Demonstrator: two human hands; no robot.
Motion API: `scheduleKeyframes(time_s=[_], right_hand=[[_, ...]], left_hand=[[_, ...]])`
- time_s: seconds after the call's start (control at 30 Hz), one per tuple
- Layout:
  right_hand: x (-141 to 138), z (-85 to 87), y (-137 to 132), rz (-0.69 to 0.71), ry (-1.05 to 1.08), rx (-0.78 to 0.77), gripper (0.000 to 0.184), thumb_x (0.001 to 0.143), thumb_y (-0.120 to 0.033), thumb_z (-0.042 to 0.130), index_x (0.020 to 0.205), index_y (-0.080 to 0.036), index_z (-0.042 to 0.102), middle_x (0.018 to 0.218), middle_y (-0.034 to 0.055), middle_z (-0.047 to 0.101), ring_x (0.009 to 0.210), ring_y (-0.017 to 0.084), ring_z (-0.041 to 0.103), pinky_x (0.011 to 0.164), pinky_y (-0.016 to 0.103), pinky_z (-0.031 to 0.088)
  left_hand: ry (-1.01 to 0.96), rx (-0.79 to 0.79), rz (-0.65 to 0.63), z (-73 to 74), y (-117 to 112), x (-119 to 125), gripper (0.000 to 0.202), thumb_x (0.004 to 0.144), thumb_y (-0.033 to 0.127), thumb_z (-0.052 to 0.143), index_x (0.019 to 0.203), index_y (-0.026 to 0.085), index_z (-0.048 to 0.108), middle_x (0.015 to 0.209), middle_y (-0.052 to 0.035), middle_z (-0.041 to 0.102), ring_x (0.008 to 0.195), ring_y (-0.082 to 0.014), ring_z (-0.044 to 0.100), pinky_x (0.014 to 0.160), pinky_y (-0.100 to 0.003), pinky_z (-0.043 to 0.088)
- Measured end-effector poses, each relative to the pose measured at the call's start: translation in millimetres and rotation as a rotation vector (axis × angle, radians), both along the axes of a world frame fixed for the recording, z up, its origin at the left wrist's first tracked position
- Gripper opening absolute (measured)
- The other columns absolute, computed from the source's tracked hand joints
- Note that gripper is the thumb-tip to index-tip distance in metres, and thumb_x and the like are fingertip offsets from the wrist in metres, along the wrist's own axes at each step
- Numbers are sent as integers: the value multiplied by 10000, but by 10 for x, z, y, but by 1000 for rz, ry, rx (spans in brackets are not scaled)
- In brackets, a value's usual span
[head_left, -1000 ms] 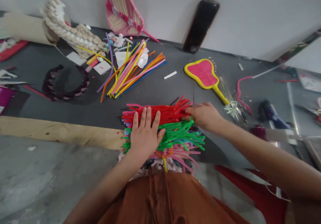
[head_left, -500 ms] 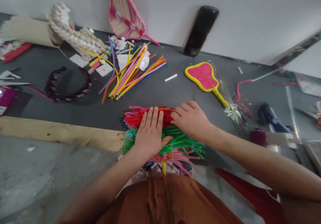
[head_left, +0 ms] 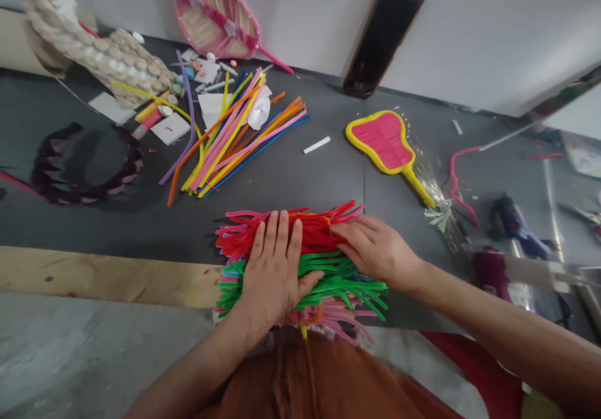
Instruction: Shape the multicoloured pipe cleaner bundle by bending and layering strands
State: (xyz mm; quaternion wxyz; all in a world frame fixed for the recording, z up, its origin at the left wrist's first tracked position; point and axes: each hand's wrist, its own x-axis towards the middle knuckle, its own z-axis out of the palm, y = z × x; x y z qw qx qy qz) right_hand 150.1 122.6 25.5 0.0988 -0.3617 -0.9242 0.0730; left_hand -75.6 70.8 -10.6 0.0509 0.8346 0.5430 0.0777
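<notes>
A thick layer of red pipe cleaners (head_left: pixel 315 236) lies across the table's front edge. Below it come green pipe cleaners (head_left: pixel 364 289), with pink ones (head_left: pixel 345 328) nearest my body. My left hand (head_left: pixel 271 275) rests flat over the red and green layers, fingers stretched forward and thumb out to the right. At the right end of the red layer, my right hand (head_left: pixel 382 250) has its fingers closed together on the red pipe cleaners; its thumb is mostly hidden.
Loose coloured pipe cleaners (head_left: pixel 235 137) lie behind to the left, beside a dark headband (head_left: pixel 89 196). A pink-and-yellow hand mirror shape (head_left: pixel 382 140) is at right. A phone (head_left: pixel 385 37) leans on the wall. Glue-gun-like tools (head_left: pixel 511 225) lie far right.
My right hand has shifted along the red layer towards its right end, its fingers less curled. More red strand ends show there. My left hand stays flat; the view has moved somewhat.
</notes>
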Motion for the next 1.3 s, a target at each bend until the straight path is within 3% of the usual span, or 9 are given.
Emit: scheduleKeyframes(time_s=[0.1, 0.2, 0.47, 0.63, 0.77, 0.87, 1.07, 1.17, 1.3], right_hand=[[-83, 72, 184, -114, -19, -114, 375, 933, -181, 506, 1290, -83, 568, 1029, 131, 696, 940, 246, 598, 871, 387, 491], [-146, 160, 263, -54, -66, -159, 194, 903, -184, 557, 1052, -159, 678, 1050, 117, 671, 949, 245, 568, 844, 378, 463], [-11, 98, -97, 52, -229, -19, 207, 984, -228, 479, 893, -181, 659, 796, 31, 698, 801, 191, 563, 843, 369, 318], [98, 184, 74, 23, -348, 25, 215, 950, -140, 479, 860, -198, 664, 775, 39, 697, 802, 209, 568, 878, 414, 319], [72, 505, 181, -155, -457, 133, 324, 942, -78, 401, 1049, -151, 698, 1003, 120, 732, 975, 293, 607, 946, 502, 372], [-168, 648, 23, -128, -275, 201, 429, 962, -111, 347, 1318, -57, 580, 1379, 186, 598, 1343, 341, 451, 1116, 528, 323], [-597, 28, -215, -8, -141, -100, 858, 947, -649, 379, 1465, 34, 388, 1540, 255, 395, 1451, 364, 342, 1180, 538, 288], [-498, -309, -168, -139, -120, -122, 941, 928, -704, 342, 1509, 35, 298, 1574, 259, 325, 1503, 367, 222, 1201, 575, 211], [-399, -393, -147, -175, -111, -85, 897, 954, -685, 278, 1506, 21, 312, 1570, 240, 347, 1505, 353, 222, 1211, 574, 156]], left_hand=[[-10, 3, -4, 6, 4, 3, 930, 874, 677, 505, 1514, 27, 324, 1579, -296, 280, 1487, -425, 237, 1206, -558, 162], [-24, -17, 3, 10, 4, 2, 924, 877, 690, 483, 1519, 45, 325, 1587, -284, 272, 1490, -420, 232, 1206, -565, 155], [-45, -45, -8, 11, -3, -17, 959, 851, 692, 526, 1527, 47, 307, 1597, -284, 245, 1503, -420, 186, 1205, -578, 150], [-59, -41, 1, 33, 11, -9, 885, 868, 657, 538, 1519, 85, 355, 1594, -276, 263, 1493, -418, 225, 1203, -575, 167], [-41, -35, 5, 60, 24, 7, 868, 882, 656, 508, 1512, 74, 375, 1594, -248, 288, 1484, -442, 229, 1204, -584, 168], [-10, -46, -4, 53, 24, 8, 868, 886, 647, 499, 1514, 63, 366, 1601, -217, 295, 1487, -452, 202, 1203, -592, 177], [9, -70, -3, 1, 2, 8, 825, 847, 495, 562, 1516, 62, 348, 1597, -206, 314, 1509, -428, 144, 1214, -586, 151], [-26, -49, 41, -8, -20, 27, 900, 840, 580, 533, 1516, 29, 313, 1603, -235, 277, 1511, -418, 148, 1216, -607, 79], [-52, -15, 167, -2, -38, 18, 1090, 784, 728, 527, 1498, -50, 259, 1576, -340, 235, 1500, -436, 178, 1201, -627, 56]])
